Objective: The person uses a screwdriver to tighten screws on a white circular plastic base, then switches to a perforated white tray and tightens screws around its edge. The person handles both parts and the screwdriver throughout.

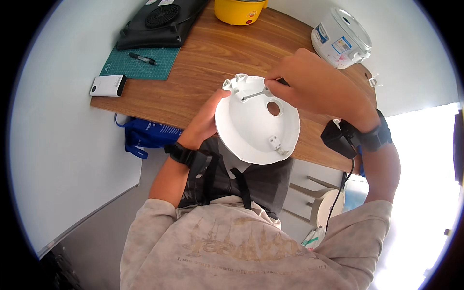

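Observation:
A round, shallow white plastic cover (244, 128) is tilted up in front of me near the table edge, its hollow side toward me. It has a round hole off its middle and small white fittings at two places near its rim. My left hand (209, 117) grips its left edge, thumb over the rim. My right hand (302, 77) is closed around a screwdriver (255, 95), whose handle is mostly hidden in the fingers. Its thin metal shaft points left, with the tip at a white fitting (240, 94) near the upper left rim; whether a screw sits there cannot be made out.
On the wooden table (203, 63) stand a yellow pot (239, 12) and a white rice cooker (340, 41). A green cutting mat (162, 63) bears a pen (142, 59), beside a white power bank (108, 85) and a black appliance (162, 21). A blue bag (150, 133) hangs below the left edge.

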`<action>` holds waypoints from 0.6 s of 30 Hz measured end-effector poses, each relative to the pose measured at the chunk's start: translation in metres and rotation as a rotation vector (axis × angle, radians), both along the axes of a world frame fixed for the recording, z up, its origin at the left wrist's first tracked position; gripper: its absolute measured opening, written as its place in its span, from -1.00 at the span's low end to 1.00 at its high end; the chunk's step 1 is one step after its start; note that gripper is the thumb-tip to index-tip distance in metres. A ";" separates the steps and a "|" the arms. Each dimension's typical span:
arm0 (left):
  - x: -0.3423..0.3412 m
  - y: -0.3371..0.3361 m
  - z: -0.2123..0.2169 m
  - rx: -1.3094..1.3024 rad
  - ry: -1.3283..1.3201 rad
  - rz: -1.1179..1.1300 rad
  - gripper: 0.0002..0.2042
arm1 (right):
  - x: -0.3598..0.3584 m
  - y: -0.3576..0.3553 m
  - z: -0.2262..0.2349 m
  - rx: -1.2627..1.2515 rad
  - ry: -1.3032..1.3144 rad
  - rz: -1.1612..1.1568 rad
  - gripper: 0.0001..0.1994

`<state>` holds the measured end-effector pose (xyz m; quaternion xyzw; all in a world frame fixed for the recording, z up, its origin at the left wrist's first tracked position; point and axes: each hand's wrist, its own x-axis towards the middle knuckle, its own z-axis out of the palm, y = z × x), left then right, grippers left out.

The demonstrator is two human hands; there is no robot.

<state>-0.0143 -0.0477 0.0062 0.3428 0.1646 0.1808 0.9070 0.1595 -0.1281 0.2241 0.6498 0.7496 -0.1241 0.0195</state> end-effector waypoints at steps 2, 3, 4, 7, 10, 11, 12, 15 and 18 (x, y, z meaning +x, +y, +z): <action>0.001 -0.002 0.005 -0.004 0.000 0.009 -0.48 | -0.003 -0.001 -0.002 -0.013 0.002 -0.092 -0.74; 0.002 -0.004 0.009 -0.008 -0.002 0.019 -0.48 | -0.002 0.000 -0.001 -0.092 0.014 -0.155 -0.74; 0.001 -0.005 0.011 -0.011 -0.004 0.033 -0.48 | 0.000 0.003 0.000 -0.170 0.025 -0.214 -0.73; 0.001 -0.003 0.009 -0.026 -0.032 0.016 -0.48 | 0.001 -0.001 0.007 -0.272 0.103 -0.397 -0.73; 0.000 0.000 0.003 -0.006 -0.019 -0.003 -0.46 | 0.024 -0.015 0.000 -0.181 0.116 -0.389 -0.73; 0.001 0.000 0.003 -0.005 -0.007 -0.004 -0.46 | 0.032 -0.020 -0.003 -0.131 0.106 -0.358 -0.73; 0.002 0.000 0.003 -0.004 0.004 -0.004 -0.46 | 0.034 -0.023 -0.002 -0.076 0.101 -0.334 -0.74; 0.003 0.000 0.001 -0.013 0.007 0.004 -0.47 | 0.035 -0.035 -0.003 0.082 0.130 -0.240 -0.79; 0.002 -0.001 0.005 -0.012 0.007 0.001 -0.46 | 0.038 -0.041 -0.013 0.196 0.196 -0.145 -0.84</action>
